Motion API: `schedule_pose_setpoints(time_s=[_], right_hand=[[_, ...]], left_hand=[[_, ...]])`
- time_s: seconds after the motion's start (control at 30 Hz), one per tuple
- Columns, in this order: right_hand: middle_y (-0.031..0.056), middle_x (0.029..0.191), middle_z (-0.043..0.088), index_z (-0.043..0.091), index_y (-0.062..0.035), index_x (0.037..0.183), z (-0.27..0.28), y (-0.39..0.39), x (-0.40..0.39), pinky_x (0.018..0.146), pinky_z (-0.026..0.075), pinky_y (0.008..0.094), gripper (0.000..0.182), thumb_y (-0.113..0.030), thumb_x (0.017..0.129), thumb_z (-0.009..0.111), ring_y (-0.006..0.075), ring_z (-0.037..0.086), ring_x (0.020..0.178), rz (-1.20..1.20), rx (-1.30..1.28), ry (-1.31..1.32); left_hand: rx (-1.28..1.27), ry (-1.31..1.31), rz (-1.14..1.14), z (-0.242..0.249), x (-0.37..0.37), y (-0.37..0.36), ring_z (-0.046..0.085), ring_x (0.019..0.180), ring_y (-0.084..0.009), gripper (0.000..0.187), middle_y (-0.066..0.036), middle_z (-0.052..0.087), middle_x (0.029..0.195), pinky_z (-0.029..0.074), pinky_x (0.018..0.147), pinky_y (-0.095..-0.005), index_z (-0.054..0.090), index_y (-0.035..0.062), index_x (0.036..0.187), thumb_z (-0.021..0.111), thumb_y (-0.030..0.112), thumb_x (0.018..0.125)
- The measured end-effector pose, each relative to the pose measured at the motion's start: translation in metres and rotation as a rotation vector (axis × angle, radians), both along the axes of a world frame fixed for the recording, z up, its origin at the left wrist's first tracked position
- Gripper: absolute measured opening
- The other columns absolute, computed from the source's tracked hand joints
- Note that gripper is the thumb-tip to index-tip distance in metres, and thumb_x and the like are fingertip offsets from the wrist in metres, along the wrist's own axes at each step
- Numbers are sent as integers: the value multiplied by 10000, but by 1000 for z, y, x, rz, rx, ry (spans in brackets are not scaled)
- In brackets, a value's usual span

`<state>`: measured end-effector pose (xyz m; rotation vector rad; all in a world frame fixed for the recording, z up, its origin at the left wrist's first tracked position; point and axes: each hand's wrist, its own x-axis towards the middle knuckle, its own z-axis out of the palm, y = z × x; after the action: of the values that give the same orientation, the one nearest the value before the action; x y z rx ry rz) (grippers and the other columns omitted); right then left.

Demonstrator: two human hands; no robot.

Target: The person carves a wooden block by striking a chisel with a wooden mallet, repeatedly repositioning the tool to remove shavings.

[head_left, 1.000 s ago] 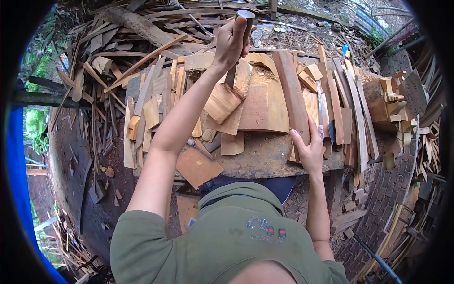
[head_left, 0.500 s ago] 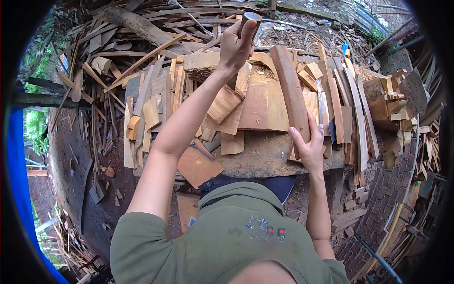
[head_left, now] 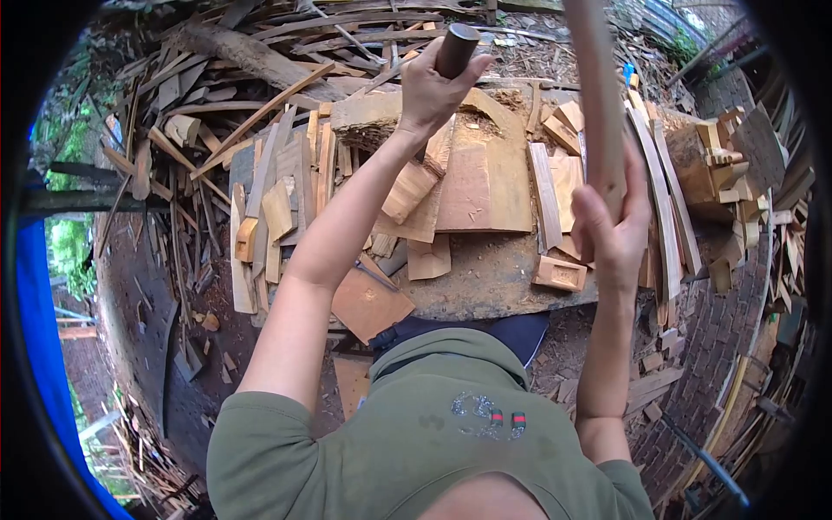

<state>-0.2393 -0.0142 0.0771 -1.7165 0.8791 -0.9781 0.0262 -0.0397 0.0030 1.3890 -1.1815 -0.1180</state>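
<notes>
My left hand [head_left: 429, 95] is closed around the thick round handle [head_left: 458, 50] of a tool, its dark butt end pointing up. The rest of the tool is mostly hidden behind the hand and forearm, above a split wood block [head_left: 407, 192]. In my right hand [head_left: 617, 225] is a long wooden bar [head_left: 600, 104], gripped near its lower end. The bar stands raised and slightly blurred over the right side of the bench, its upper end cut by the frame. Close to that hand lies a small block with a rectangular recess [head_left: 560, 274].
The workbench [head_left: 485, 290] carries flat boards [head_left: 485, 191] in the middle and upright-lying strips [head_left: 659, 199] at the right. A stack of cut blocks [head_left: 724, 182] stands farther right. Scrap wood and a log [head_left: 247, 56] pile up behind. A square board [head_left: 371, 303] overlaps the front edge.
My right hand has lifted the wooden bar and moved it right, uncovering the recessed block and a strip on the bench. My left hand, still holding the tool, has tilted slightly.
</notes>
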Motion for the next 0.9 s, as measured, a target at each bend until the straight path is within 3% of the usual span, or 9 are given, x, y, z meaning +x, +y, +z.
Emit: schedule_pose_setpoints(time_s=[0.07, 0.17, 0.2, 0.33, 0.4, 0.47, 0.53, 0.77, 0.9], right_hand=[[161, 1195, 578, 394, -19, 1431, 19, -8, 11, 890, 500, 380, 769, -352, 827, 733, 233, 606, 1053, -9, -53, -106], [199, 1197, 617, 410, -61, 1436, 20, -25, 26, 846, 528, 415, 738, -353, 831, 714, 289, 647, 1002, 96, -162, 200], [211, 1183, 633, 420, -51, 1432, 23, -31, 26, 842, 532, 414, 737, -361, 831, 713, 292, 658, 989, 234, -127, 405], [231, 1145, 656, 439, -38, 1427, 24, -46, 24, 851, 535, 406, 752, -382, 822, 722, 304, 673, 985, 176, -268, 336], [238, 1140, 655, 450, -30, 1423, 32, -41, 30, 861, 534, 397, 756, -396, 821, 724, 312, 673, 992, 128, -197, -64], [247, 1114, 660, 440, -29, 1434, 32, -35, 31, 848, 539, 395, 780, -432, 824, 712, 308, 677, 978, 98, -133, -57], [246, 1089, 665, 428, -31, 1447, 13, -44, 31, 820, 545, 386, 816, -475, 819, 703, 280, 686, 940, 193, -291, 380], [215, 935, 675, 446, -69, 1429, 20, -39, 33, 634, 560, 339, 749, -473, 843, 677, 208, 681, 706, 44, -307, 69], [197, 961, 685, 416, -111, 1471, 8, -40, 20, 684, 548, 375, 795, -499, 830, 683, 222, 682, 714, 172, -294, 370]], left_hand=[[-9, 27, -30, -4, 1, -5, 563, 568, -91, 340, -31, 617, 624, 472, 544, -278, 644, 34, 842, 787, 342, 824], [-34, -28, 37, -13, 3, -9, 600, 570, -137, 242, -57, 628, 632, 498, 562, -306, 635, 19, 846, 750, 229, 815], [-38, -33, 24, -15, 3, -10, 600, 570, -137, 242, -57, 628, 632, 498, 562, -306, 635, 19, 846, 750, 229, 815], [-73, 44, 14, -11, 6, -5, 599, 589, -124, 214, -65, 627, 639, 497, 582, -305, 630, 11, 844, 728, 198, 805], [10, 13, 58, -12, 6, -3, 602, 602, -117, 230, -66, 636, 651, 497, 591, -300, 647, 4, 888, 731, 200, 802], [12, -5, 39, -9, 2, -3, 620, 606, -136, 239, -77, 642, 659, 504, 596, -309, 639, 3, 889, 730, 202, 794], [-73, -72, 65, -10, -5, -8, 636, 604, -159, 239, -86, 643, 663, 508, 593, -321, 611, 7, 856, 729, 204, 788], [4, -35, 17, -11, -5, 2, 601, 591, -144, 222, -72, 636, 673, 502, 598, -315, 606, 17, 848, 721, 199, 795], [-58, 92, -68, -17, -4, -6, 596, 649, -111, 227, -32, 636, 707, 495, 612, -283, 658, 11, 923, 737, 196, 819]])
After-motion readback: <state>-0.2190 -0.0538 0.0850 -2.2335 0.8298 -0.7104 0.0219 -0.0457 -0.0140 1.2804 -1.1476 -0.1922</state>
